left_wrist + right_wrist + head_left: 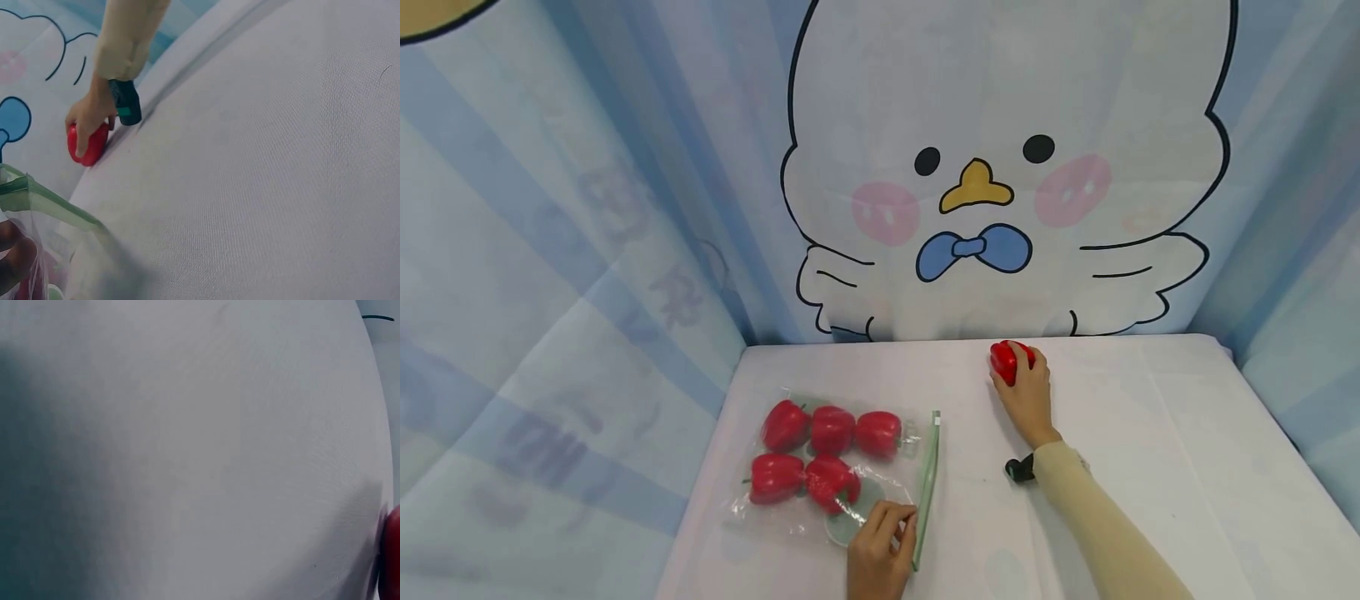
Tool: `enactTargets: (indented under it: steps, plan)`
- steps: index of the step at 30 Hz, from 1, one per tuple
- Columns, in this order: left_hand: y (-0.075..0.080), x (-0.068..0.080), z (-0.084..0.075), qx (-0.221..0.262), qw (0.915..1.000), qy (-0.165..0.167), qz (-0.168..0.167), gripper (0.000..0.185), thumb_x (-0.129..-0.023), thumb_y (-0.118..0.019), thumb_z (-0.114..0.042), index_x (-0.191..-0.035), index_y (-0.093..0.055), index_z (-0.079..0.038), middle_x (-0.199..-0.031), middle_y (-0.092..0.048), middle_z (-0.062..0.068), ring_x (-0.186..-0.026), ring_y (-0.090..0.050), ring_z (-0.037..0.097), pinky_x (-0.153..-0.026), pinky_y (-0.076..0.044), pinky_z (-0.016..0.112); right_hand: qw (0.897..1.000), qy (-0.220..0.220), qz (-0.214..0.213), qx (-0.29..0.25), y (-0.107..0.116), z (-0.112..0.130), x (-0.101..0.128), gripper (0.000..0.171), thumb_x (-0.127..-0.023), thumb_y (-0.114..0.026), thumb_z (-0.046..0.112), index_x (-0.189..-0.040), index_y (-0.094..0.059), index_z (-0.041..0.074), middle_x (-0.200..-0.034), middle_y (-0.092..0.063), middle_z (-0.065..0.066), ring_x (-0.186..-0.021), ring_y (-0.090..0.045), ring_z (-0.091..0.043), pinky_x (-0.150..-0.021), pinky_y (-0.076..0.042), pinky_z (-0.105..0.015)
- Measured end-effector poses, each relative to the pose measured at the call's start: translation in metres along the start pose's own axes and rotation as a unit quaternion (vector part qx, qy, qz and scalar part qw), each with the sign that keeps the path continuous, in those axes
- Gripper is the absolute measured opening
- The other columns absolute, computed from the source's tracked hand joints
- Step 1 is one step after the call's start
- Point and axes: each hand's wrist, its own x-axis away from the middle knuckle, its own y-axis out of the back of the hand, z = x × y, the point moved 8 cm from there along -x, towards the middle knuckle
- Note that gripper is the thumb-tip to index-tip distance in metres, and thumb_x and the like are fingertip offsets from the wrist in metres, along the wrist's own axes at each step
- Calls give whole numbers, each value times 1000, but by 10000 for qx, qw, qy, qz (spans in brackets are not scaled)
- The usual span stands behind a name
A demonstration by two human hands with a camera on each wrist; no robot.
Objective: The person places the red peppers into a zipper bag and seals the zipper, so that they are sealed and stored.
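Near the table's far edge, my right hand (1030, 408) grips a red bell pepper (1002, 364). The same pepper (96, 147) shows under the fingers in the left wrist view, and a sliver of the pepper (391, 559) is at the right border of the right wrist view. At the front left, my left hand (880, 548) pinches a clear zip bag (891, 482) close to its green closure strip (929, 483). Inside the bag lie several red bell peppers (832, 430) in two rows. Part of the left hand (15, 256) appears behind the clear plastic.
A white cloth covers the table (1165, 467). Behind it hangs a curtain (1000, 100) printed with a cartoon bird, and blue-and-white curtains (550, 292) flank the table. A small dark camera (1019, 470) is worn on the right wrist.
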Motion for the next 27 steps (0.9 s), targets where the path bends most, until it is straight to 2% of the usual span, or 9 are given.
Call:
enactTargets:
  steps: [15,22,27]
  plan:
    - [-2,0,0,-4,10000,13,70,30,-76,-82,5,-98,-76,-14,-86,-66,-5,-63,-57,1,-57,-40,1,9998,-115,49,-136,-1,-9,-5,58,-100,-69,24,-151,-44,13,-152,-36,-30,-138,-41,-50,-109,-46,-69]
    - [-2,-1,-1,-47,9998,102,132,30,-76,-83,5,-98,-76,-13,-86,-66,-4,-63,-57,1,-56,-40,2,9991,-186,227,-294,0,-2,-4,58,-101,-68,24,-152,-43,14,-154,-35,-28,-140,-39,-49,-110,-46,-69]
    - [-1,-1,-2,-53,9998,108,139,30,-76,-83,6,-98,-76,-13,-86,-66,-4,-63,-57,1,-56,-41,2,9992,-16,382,-145,-3,5,0,60,-100,-69,24,-153,-42,15,-154,-34,-29,-141,-39,-51,-108,-47,-69]
